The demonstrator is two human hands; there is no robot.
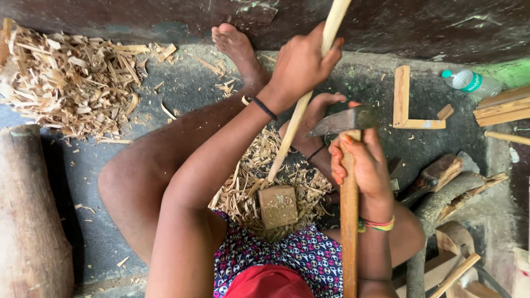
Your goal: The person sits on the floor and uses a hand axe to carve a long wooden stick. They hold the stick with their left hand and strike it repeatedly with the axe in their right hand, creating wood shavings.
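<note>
My left hand (302, 63) is closed around a long pale wooden stick (301, 107), which stands tilted with its lower end on a small wooden block (277, 206) between my legs. My right hand (361, 160) grips the wooden handle of a hatchet (349, 221) just below its grey metal head (343, 120). The blade points left, close to the stick's middle. Wood shavings (248, 182) lie heaped around the block. My bare feet rest on the ground beyond the block.
A large pile of shavings (66, 77) lies at the far left, with a thick log (30, 215) below it. A wooden square (406, 107), a plastic bottle (470, 81), wooden slats (502, 110) and rough wood pieces (450, 193) are on the right.
</note>
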